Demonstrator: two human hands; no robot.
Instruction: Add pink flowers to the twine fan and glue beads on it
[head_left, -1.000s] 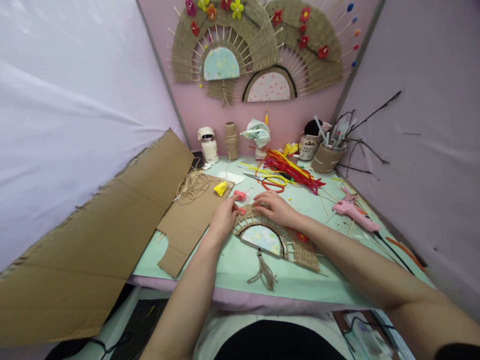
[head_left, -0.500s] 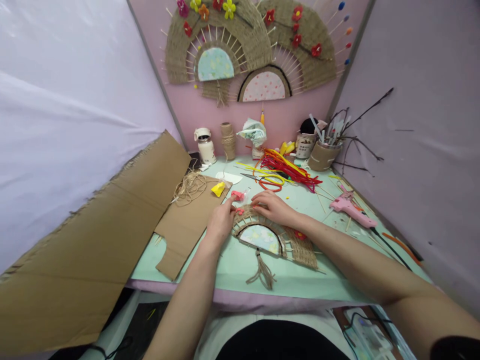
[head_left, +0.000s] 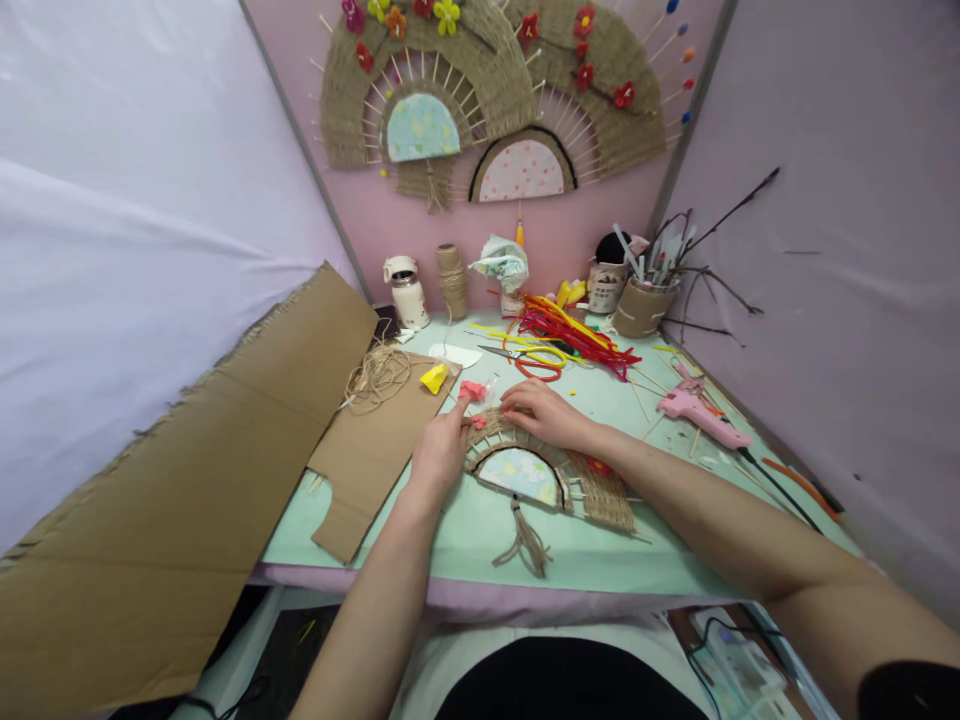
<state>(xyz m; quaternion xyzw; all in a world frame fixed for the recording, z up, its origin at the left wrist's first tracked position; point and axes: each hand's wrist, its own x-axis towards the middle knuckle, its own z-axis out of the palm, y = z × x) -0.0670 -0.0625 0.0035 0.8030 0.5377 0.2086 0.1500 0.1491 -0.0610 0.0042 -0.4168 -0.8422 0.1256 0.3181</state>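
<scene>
A woven twine fan (head_left: 609, 495) with a pale floral half-circle centre and a twine tassel (head_left: 525, 540) lies on the table. My left hand (head_left: 441, 450) is at its upper left edge, fingers closed against the rim beside a small pink clay piece (head_left: 478, 423). My right hand (head_left: 553, 415) rests over the fan's top, with the fingertips pinched together near the weave; what they hold is mostly hidden. Just beyond my left fingertips sits a lump of pink clay (head_left: 472, 390) on clear wrap. A red flower (head_left: 598, 466) shows partly under my right forearm.
Left of the fan lie cardboard (head_left: 375, 455), yellow clay (head_left: 433, 378) and loose twine (head_left: 377, 378). Behind are scissors (head_left: 536, 362), red and yellow pipe cleaners (head_left: 577, 338), a bottle (head_left: 407, 295) and a twine spool (head_left: 451, 283). A pink glue gun (head_left: 705, 418) lies at right, its cord trailing.
The view has shifted slightly. Both hands stay at the fan's top edge, with hardly any visible movement of the fingers.
</scene>
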